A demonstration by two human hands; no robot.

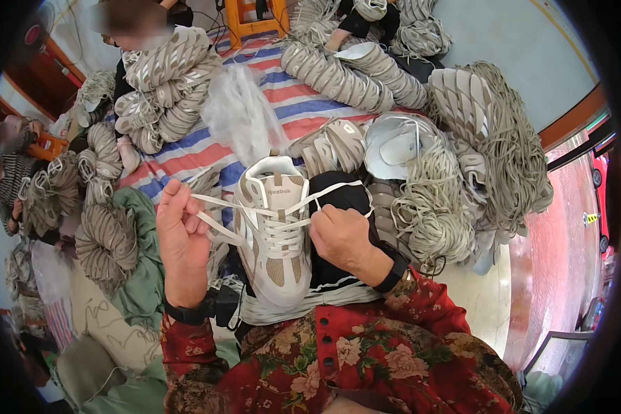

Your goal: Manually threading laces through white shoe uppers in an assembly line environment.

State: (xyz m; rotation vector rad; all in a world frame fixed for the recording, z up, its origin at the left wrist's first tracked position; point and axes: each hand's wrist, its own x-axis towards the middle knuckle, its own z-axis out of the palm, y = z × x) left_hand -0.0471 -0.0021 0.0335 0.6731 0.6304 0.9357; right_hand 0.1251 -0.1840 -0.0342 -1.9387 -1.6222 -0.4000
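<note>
A beige and white sneaker upper [276, 234] lies on my lap, its toe pointing toward me. Pale shoelace [283, 231] is threaded across its lower tongue, and loose ends run out to both sides. To the left of the shoe, my left hand [183, 238] is closed, pinching a lace that stretches taut to the eyelets. On the right side, my right hand [347, 237] is closed around the other lace, close against the shoe's edge; part of that lace loops up behind the fist. A bundle of pale laces [310, 308] lies across my lap below the toe.
Coiled stacks of shoe uppers [338, 76] lie on a striped sheet [300, 100] ahead. A clear plastic bag [238, 103] is beyond the shoe. A large heap of laces [507, 148] is at right, green cloth [138, 269] at left. Other people sit farther off.
</note>
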